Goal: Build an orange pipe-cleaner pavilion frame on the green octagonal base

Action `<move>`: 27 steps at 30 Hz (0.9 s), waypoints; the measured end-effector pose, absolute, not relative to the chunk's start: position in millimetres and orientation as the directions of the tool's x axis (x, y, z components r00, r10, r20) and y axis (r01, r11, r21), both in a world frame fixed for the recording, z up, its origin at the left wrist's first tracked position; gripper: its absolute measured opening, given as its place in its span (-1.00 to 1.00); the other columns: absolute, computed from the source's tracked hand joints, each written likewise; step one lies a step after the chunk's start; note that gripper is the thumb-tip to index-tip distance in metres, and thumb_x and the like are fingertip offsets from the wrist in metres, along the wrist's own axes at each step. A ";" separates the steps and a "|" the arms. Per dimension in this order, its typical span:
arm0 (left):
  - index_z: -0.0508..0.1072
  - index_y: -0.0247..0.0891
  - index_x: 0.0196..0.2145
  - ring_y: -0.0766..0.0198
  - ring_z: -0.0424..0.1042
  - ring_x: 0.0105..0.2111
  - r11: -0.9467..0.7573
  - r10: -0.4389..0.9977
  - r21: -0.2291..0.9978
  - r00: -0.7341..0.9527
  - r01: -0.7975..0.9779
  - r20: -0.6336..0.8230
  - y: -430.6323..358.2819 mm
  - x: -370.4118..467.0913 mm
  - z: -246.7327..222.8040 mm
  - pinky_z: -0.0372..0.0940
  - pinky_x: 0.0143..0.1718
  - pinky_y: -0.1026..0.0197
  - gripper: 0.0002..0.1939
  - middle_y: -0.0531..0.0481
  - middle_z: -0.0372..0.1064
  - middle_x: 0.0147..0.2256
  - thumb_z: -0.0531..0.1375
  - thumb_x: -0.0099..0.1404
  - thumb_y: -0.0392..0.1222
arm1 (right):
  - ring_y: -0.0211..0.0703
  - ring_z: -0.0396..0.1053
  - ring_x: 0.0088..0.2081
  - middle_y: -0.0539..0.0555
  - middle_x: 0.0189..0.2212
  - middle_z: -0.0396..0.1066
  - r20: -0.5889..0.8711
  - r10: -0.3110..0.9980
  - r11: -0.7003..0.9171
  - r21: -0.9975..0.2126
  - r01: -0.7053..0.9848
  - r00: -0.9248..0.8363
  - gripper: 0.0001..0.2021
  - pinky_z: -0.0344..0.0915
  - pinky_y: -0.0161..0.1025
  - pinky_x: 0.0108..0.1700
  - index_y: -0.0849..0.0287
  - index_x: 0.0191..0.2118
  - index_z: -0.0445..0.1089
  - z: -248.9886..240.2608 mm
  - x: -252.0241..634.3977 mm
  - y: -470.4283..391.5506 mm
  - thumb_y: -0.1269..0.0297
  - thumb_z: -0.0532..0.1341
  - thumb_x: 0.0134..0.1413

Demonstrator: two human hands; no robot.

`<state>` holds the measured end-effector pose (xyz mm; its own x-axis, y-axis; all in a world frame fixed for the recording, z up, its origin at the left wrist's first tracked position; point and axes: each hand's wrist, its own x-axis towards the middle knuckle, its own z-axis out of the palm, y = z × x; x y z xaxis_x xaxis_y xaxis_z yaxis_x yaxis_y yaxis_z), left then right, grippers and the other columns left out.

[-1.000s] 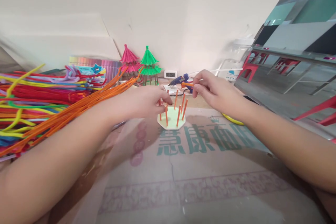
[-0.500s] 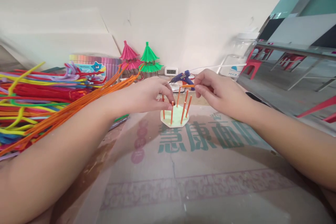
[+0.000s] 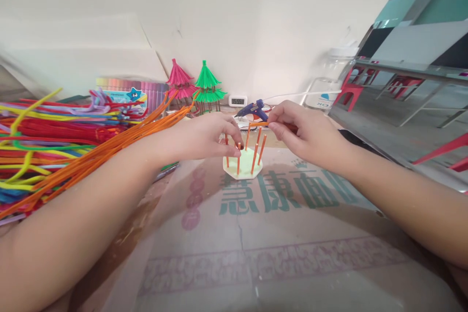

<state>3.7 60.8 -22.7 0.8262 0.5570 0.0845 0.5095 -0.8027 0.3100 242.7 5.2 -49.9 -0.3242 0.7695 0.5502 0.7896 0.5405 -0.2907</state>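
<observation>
A pale green base (image 3: 245, 162) with cut corners lies flat on the plastic-covered table, several upright orange sticks (image 3: 255, 158) standing on it. My right hand (image 3: 302, 126) pinches a short orange stick (image 3: 259, 124) held level above the base's back right. Its free end meets, or nearly meets, the top of a back upright. At the left side of the base, my left hand (image 3: 208, 136) has thumb and fingertips closed about a front upright orange stick (image 3: 239, 163). My left fingers partly hide the uprights on that side.
Behind the base rests a blue hot glue gun (image 3: 254, 108) near a small digital clock (image 3: 237, 101). Pink (image 3: 179, 78) and green (image 3: 206, 80) tiered models stand by the wall. Coloured pipe cleaners (image 3: 66, 131) cover the left; a clear plastic bottle (image 3: 329, 78) stands right.
My right hand has moved slightly left and down, bringing the level orange stick to the top of a back upright. My left hand stays at the base's left side.
</observation>
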 end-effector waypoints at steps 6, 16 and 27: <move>0.61 -0.18 -0.25 0.21 0.47 -0.13 -0.785 0.569 0.351 0.818 0.510 0.085 61.0 3.7 -23.8 0.29 -0.11 0.24 -0.80 0.01 0.49 -0.10 0.24 0.27 -0.07 | -0.24 0.24 -0.52 -0.01 -0.47 0.40 0.576 0.749 0.558 -0.283 0.780 -0.327 -0.93 0.10 -0.25 -0.43 0.12 -0.22 0.30 -50.2 242.6 5.2 0.29 0.11 0.26; 0.61 -0.20 -0.19 0.20 0.45 -0.06 -0.793 0.580 0.337 0.798 0.508 0.163 62.3 9.6 -31.3 0.30 -0.07 0.24 -0.81 -0.02 0.47 -0.05 0.24 0.28 -0.15 | -0.25 0.26 -0.51 -0.02 -0.48 0.39 0.537 0.747 0.581 -0.241 0.777 -0.392 -0.87 0.07 -0.28 -0.42 0.13 -0.18 0.38 -59.1 238.9 4.4 0.28 0.09 0.29; 0.58 -0.17 -0.20 0.18 0.45 -0.04 -0.820 0.542 0.369 0.801 0.439 0.253 66.7 -1.4 -18.8 0.29 0.00 0.19 -0.75 0.00 0.49 -0.09 0.21 0.29 -0.02 | -0.27 0.24 -0.59 -0.05 -0.55 0.40 0.531 0.724 0.595 -0.157 0.789 -0.441 -0.85 0.00 -0.30 -0.48 0.13 -0.17 0.38 -62.9 236.7 0.4 0.26 0.09 0.30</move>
<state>-1.4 66.7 -18.8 0.8010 0.5424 0.2532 0.4386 -0.8196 0.3685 236.7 0.4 -62.9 -0.4405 0.7240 0.5308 0.7885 0.5947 -0.1568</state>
